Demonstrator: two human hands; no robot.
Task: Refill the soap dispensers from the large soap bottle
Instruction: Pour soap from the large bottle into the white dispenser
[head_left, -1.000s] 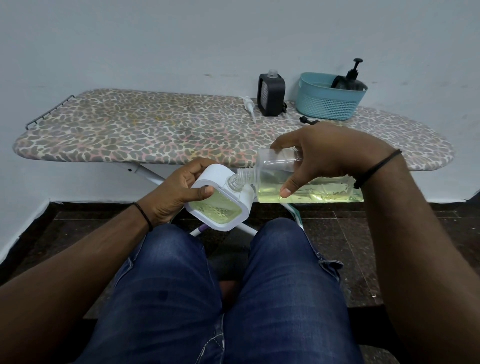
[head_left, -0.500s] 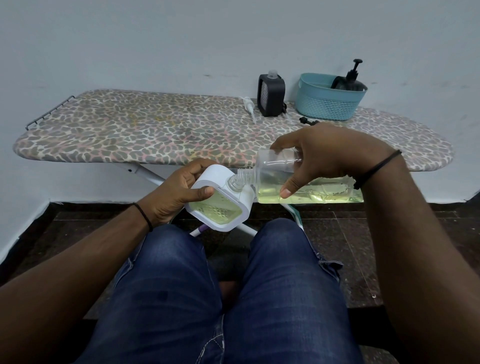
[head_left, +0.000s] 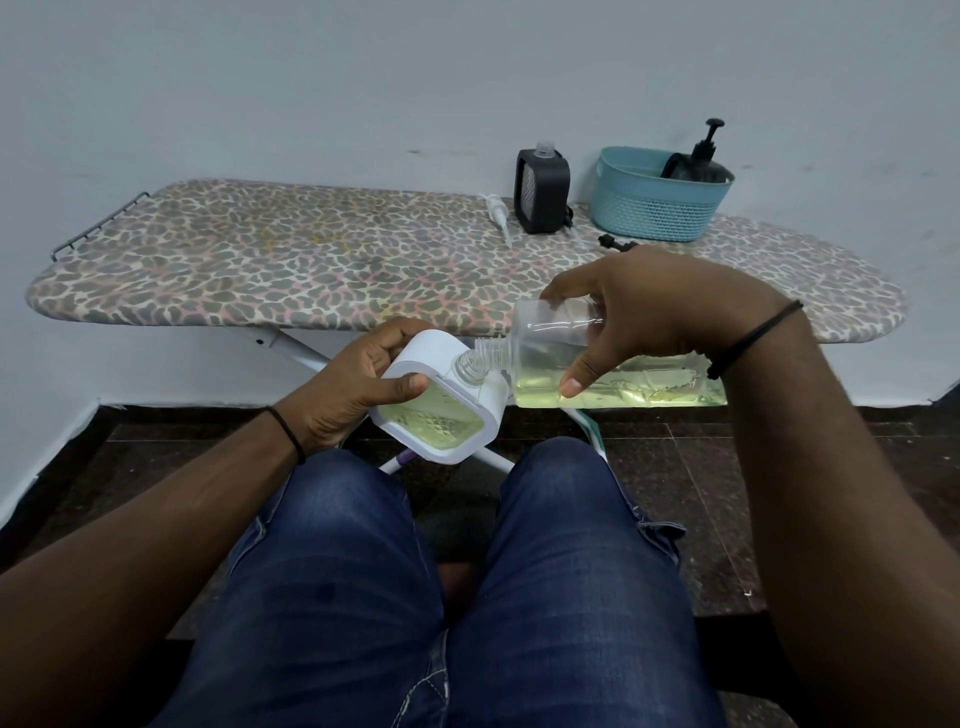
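My left hand (head_left: 353, 387) grips a white square soap dispenser (head_left: 441, 402) above my knees, tilted, with yellow-green soap showing in its clear face. My right hand (head_left: 644, 317) holds the large clear soap bottle (head_left: 623, 384) on its side; its threaded mouth meets the dispenser's open neck. Yellow-green soap lies along the bottle's lower side. A black dispenser (head_left: 541, 189) without its pump stands on the ironing board (head_left: 311, 260). Another black pump dispenser (head_left: 701, 161) sits in a teal basket (head_left: 654, 208).
A white pump head (head_left: 496, 215) and a black pump part (head_left: 615, 243) lie loose on the board near the black dispenser. The board's metal legs cross under my hands. A pale wall stands behind; dark tiles cover the floor.
Both hands, the bottle and the dispenser stay almost still; the soap level in the dispenser looks slightly higher.
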